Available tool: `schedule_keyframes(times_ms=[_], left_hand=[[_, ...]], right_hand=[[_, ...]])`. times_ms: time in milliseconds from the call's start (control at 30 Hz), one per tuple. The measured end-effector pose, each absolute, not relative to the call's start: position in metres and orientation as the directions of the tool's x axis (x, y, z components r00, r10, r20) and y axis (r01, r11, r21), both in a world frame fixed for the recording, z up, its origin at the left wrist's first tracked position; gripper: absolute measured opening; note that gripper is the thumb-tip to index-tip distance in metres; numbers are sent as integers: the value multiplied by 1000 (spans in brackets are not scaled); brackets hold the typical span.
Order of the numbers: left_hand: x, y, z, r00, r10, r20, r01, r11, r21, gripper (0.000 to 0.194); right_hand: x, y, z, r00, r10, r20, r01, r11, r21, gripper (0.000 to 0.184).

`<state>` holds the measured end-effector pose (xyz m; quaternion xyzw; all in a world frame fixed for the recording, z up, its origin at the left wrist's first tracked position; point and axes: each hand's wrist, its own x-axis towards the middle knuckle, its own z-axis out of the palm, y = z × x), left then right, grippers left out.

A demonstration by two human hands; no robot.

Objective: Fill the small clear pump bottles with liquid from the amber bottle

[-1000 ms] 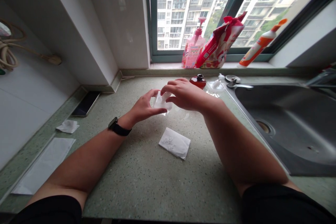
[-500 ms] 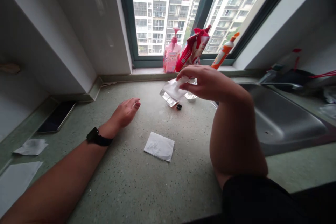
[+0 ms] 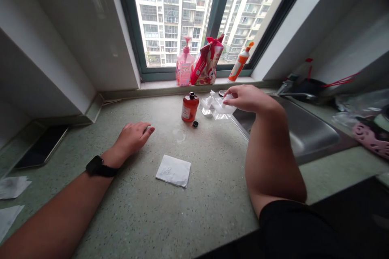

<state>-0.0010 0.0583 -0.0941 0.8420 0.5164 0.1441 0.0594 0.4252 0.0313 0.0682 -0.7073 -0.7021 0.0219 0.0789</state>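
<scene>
My right hand (image 3: 243, 99) grips a clear, square-edged piece (image 3: 224, 109) from above, near the sink's left edge. The piece looks like a transparent container or lid; its exact kind is unclear. Just left of it stands another clear vessel (image 3: 208, 105) with a small white top. An amber-red bottle (image 3: 189, 110) with a pale label and a black neck is upright on the counter. By its base lies a small black cap (image 3: 195, 124). My left hand (image 3: 133, 135) rests on the counter, fingers stretched out and thumb apart, holding nothing. A folded white tissue (image 3: 174, 170) lies nearer me.
On the window sill stand a pink pump bottle (image 3: 185, 66), a red bag (image 3: 208, 62) and an orange-white bottle (image 3: 239, 65). The steel sink (image 3: 313, 133) is at right. A phone (image 3: 42, 147) and white papers (image 3: 13, 187) lie at left. A wet smear marks the counter (image 3: 180, 135).
My right hand has moved right with the clear piece, uncovering the amber-red bottle and the clear vessel behind. The view has shifted right. My left hand remains on the counter.
</scene>
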Motion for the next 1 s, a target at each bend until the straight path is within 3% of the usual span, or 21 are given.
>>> schedule_keyframes(times_ms=[400,767,867,1000], left_hand=[[-1,57,-92,451,878,161,864,-475,167,62],[-2,58,-90,474,873,114,857,-487,168,57],[-2,57,-90,481,867,126,851,-497,169,55],[-1,55,-88,505,854,125,839,-519,163,53]], right_hand=[[427,73,24,43,993,-113,990,-57,-127,37],[428,78,17,79,988,-132,987,-96,-127,37],[422,71,24,109,994,13,981,-105,-166,42],[393,67,25,93,932,349,917,56,-394,56]])
